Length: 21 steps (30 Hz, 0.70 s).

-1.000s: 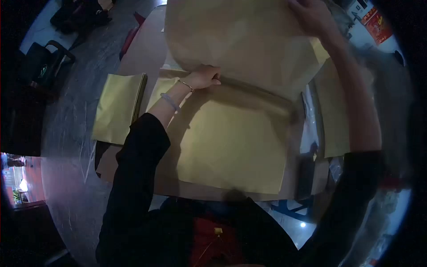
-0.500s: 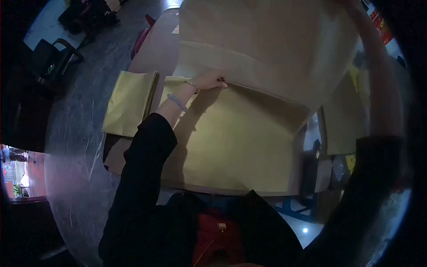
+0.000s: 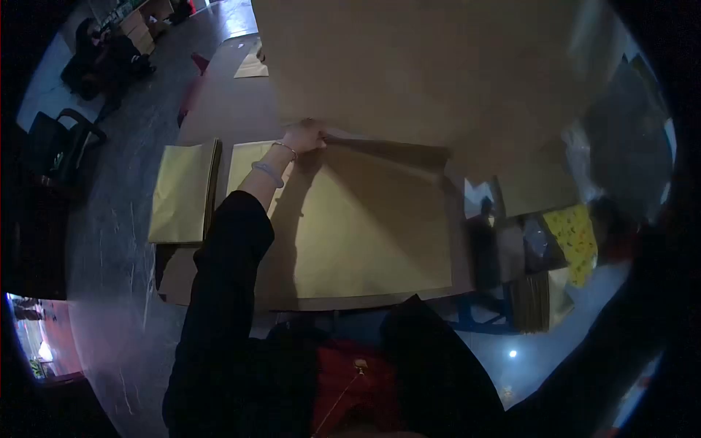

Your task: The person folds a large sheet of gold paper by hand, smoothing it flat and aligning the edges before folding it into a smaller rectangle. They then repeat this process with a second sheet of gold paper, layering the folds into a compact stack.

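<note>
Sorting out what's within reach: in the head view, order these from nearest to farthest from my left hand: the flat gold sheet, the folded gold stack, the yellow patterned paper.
1. Flat gold sheet: the left hand rests at its far edge.
2. Folded gold stack: to the hand's left, apart from it.
3. Yellow patterned paper: far off on the right.

The floor is dark grey stone with pale veins, glossy down the left of the frame. A dark chair stands at the upper left, and cardboard boxes sit at the top edge. A small round light spot glints at the lower right (a reflection, it seems). A reddish, brightly lit strip fills the lower left corner.
</note>
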Available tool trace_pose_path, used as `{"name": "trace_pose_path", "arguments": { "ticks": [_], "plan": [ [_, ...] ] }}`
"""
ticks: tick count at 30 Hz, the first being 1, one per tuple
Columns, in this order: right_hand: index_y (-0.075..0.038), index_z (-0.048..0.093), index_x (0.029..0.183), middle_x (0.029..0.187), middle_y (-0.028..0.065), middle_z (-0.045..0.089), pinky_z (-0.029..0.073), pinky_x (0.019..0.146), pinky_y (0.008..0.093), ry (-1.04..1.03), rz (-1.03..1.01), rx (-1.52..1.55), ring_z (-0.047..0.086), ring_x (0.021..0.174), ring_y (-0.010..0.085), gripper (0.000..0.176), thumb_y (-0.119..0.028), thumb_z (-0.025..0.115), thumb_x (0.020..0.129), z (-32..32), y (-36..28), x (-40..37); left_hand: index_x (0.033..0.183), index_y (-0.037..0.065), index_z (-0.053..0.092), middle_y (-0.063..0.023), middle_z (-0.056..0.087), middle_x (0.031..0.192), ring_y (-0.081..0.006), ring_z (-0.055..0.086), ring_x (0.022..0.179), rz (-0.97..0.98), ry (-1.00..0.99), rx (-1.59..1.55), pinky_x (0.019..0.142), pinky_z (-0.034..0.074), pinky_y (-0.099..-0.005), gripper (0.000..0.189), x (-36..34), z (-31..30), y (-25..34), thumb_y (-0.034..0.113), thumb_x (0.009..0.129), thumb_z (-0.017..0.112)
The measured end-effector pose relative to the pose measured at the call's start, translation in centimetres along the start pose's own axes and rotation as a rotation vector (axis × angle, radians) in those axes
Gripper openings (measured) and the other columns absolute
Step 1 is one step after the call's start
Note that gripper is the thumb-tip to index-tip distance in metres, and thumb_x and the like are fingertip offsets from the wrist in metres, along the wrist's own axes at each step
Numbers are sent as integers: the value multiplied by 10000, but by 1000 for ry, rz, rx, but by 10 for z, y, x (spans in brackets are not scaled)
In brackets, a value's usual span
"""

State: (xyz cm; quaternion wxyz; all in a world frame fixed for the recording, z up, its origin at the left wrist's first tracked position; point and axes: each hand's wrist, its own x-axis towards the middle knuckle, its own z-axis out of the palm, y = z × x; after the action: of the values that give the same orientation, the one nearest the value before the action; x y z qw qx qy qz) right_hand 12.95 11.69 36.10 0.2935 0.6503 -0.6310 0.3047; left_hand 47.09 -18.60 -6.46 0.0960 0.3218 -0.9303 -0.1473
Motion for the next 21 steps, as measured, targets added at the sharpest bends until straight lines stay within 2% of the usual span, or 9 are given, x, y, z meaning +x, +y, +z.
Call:
{"name": "trace_pose_path", "arguments": {
  "ticks": [3,5,6,8,11,13,15,17,21],
  "plan": [
    [-69,571,1067,943,67,618,462,809,308,61,22,-61,571,936,168,170,-107,524,908,-40,14,-20,1025,78,627,-121,647,960,-272,630,858,149,120,153,710,502,-367,418,19,11,9,331,718,755],
    [-68,569,1068,949,69,619,463,813,309,105,33,-93,572,943,170,169,-101,523,909,-64,22,-35,1175,85,534,-111,599,977,-200,607,832,-302,215,-1148,639,500,-286,569,14,-22,58,370,741,767],
    [-68,568,1068,952,70,620,463,816,310,115,42,-106,573,946,171,168,-98,522,909,-73,27,-43,1175,85,534,-111,599,977,-200,607,832,-292,208,-1146,639,500,-286,569,19,-31,65,370,741,767],
    [-68,566,1069,958,72,622,464,820,312,156,64,-135,573,952,173,168,-93,521,909,-92,36,-59,1237,79,453,-105,542,989,-145,570,818,-330,-7,-1729,543,465,-188,649,30,-44,72,351,748,782],
    [-67,563,1070,967,76,624,464,827,314,205,79,-165,575,962,176,167,-85,518,910,-124,47,-82,1185,47,477,-127,535,989,-140,568,801,-268,269,-2066,473,439,-151,583,49,-40,82,258,743,793],
    [-67,561,1071,973,78,625,465,832,316,243,92,-193,576,968,179,166,-80,517,911,-140,54,-91,1184,72,478,-119,532,1017,-150,573,812,-279,71,-2312,459,431,-135,565,84,-37,50,243,743,789],
    [-66,559,1071,978,80,626,465,836,318,277,105,-218,576,975,181,166,-74,515,911,-159,58,-98,1275,169,444,-103,537,1072,-161,583,847,-97,144,-2321,486,466,-138,632,106,-38,69,256,746,777],
    [-66,557,1072,984,82,628,466,841,319,320,105,-246,577,981,183,166,-69,514,912,-177,60,-106,1313,207,420,-116,527,1116,-178,588,857,-170,16,-2331,518,491,-158,652,128,-47,82,246,761,766],
    [-65,553,1073,996,87,631,467,850,323,389,99,-285,579,994,187,166,-58,511,913,-203,66,-122,1334,185,407,-113,489,1199,-222,537,963,-87,29,-2215,667,440,-255,648,169,-59,146,400,769,641]
  ]
}}
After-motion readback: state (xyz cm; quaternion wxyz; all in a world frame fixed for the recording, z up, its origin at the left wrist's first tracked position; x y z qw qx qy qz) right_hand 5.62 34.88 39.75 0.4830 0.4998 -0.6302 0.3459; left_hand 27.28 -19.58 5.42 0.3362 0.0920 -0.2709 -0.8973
